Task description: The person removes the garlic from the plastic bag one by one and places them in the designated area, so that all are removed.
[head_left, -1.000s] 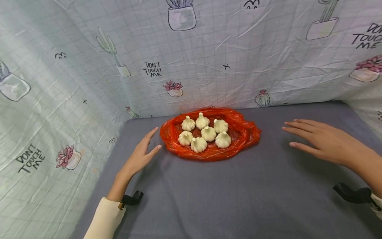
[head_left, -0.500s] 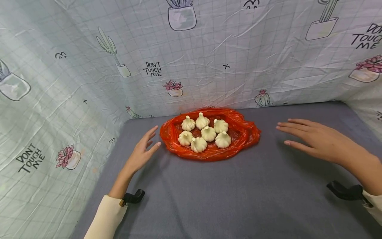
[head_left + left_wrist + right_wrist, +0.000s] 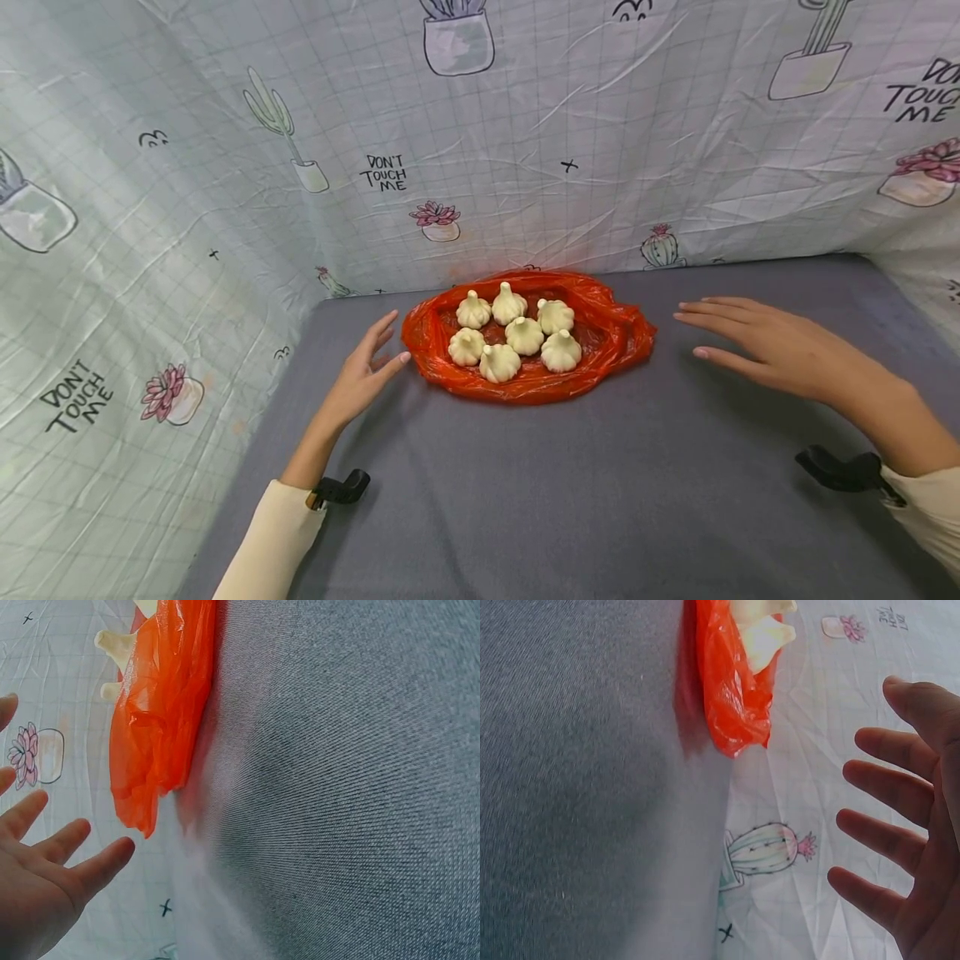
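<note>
A red plastic bag lies spread on the grey cloth, its rim rolled into an oval. Several pale garlic bulbs stand inside it, stems mostly up. At the bag's left end is my left hand, fingers extended and thumb tip close to the rim, holding nothing. My right hand hovers to the right of the bag, a short gap from its bunched end, fingers reaching toward it. In the left wrist view the left fingers spread below the bag. The right wrist view shows the right fingers apart, clear of the bag.
Grey cloth covers the table. A pale curtain printed with potted cacti and lettering rises behind the table and along its left side. Black camera mounts sit at both wrists, beside cream sleeves.
My right hand has moved left, closer to the bag. The left hand has shifted only slightly at the bag's left end. The bag and garlic bulbs have stayed in place.
</note>
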Demonstrator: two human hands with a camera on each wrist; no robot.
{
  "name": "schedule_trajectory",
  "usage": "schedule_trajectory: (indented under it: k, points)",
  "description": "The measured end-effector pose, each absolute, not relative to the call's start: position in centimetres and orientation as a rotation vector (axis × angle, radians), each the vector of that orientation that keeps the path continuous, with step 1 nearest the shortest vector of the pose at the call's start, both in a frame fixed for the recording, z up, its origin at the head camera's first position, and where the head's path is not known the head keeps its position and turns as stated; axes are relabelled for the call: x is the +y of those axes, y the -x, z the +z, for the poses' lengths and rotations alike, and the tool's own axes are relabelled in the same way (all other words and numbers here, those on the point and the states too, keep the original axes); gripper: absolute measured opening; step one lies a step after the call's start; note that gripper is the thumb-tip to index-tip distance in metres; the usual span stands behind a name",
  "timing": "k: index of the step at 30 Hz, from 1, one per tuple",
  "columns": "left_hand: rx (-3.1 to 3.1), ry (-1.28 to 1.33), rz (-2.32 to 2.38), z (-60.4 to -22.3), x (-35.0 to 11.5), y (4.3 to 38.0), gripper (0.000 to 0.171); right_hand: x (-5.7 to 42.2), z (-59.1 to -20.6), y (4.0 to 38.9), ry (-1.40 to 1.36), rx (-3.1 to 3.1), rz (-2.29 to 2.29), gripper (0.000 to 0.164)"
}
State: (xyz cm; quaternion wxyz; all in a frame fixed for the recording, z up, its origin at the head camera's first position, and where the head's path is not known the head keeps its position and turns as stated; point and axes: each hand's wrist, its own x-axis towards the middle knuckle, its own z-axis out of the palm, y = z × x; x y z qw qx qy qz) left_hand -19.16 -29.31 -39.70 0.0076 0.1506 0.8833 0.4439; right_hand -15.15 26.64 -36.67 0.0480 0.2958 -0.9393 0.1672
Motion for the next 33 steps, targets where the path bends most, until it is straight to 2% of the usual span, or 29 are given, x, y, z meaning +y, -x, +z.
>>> schedule_trajectory:
  k: [11,19,33]
  points:
    - [2.690,-0.401,1.432,-38.1,-28.1,18.9,0.071,25.1,-36.8,15.8,-0.949,-2.866,0.539,0.050]
    - [2.699,-0.415,1.461,-40.3,-29.1,20.5,0.070,24.1,-36.7,16.5,-1.023,-2.855,0.569,0.048]
    - [2.735,-0.479,1.463,-41.1,-29.4,21.9,0.072,22.0,-36.9,17.8,-1.063,-2.829,0.653,0.047]
